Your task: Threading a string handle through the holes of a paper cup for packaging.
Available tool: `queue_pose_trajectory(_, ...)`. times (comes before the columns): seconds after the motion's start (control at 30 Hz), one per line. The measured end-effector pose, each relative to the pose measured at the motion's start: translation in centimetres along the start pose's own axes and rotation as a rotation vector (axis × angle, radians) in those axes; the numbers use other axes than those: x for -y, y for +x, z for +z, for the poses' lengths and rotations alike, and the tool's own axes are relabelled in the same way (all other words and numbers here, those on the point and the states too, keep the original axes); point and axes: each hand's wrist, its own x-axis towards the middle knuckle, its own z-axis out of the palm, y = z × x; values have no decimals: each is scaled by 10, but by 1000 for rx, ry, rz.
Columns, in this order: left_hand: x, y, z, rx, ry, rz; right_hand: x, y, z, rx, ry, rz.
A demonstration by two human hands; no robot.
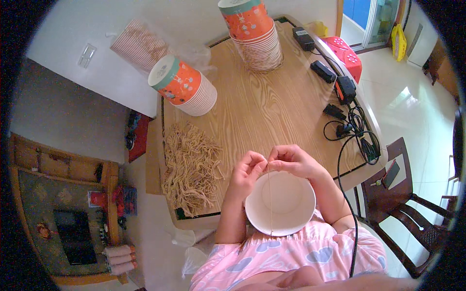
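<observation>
A white paper tub [291, 196] rests near my lap at the table's near edge, its open mouth facing up toward me. A thin tan string [271, 203] runs across the mouth from the near rim to my fingertips at the far rim. My left hand [249, 169] pinches the string there, thumb against forefinger. Beside it, almost touching, my right hand [295, 161] is also closed in a pinch on the string. The exact crossing of the string between the fingers is too small to make out. Left of my left forearm lies a loose heap of tan strings [191, 167].
Nested orange-and-green paper tubs stand in a tall stack [252, 36] at the back and a shorter stack [184, 87] at left. Black adapters [323, 72] and a coiled cable [361, 133] lie along the right edge of the wooden table [262, 106]. A dark chair [395, 194] is right.
</observation>
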Motion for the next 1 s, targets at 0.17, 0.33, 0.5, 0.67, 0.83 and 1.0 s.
queue_pose_trajectory(0.17, 3, 0, -4, 134, 307, 157, 10, -1, 4, 16, 26, 49)
queue_pose_trajectory(0.33, 6, 2, -3, 150, 287, 175, 8, -1, 3, 10, 15, 58)
queue_pose_trajectory(0.5, 13, 3, -7, 97, 61, 156, 8, 0, 3, 29, 55, 60)
queue_pose_trajectory(0.67, 17, 2, -12, 116, 92, 146, 0, 3, 0, 36, 82, 40)
queue_pose_trajectory(0.83, 5, 3, 1, 31, 73, 172, -2, 2, 0, 13, 112, 43)
queue_pose_trajectory(1.0, 13, 7, -5, 63, 54, 289, -6, 4, -4, 46, 86, 71)
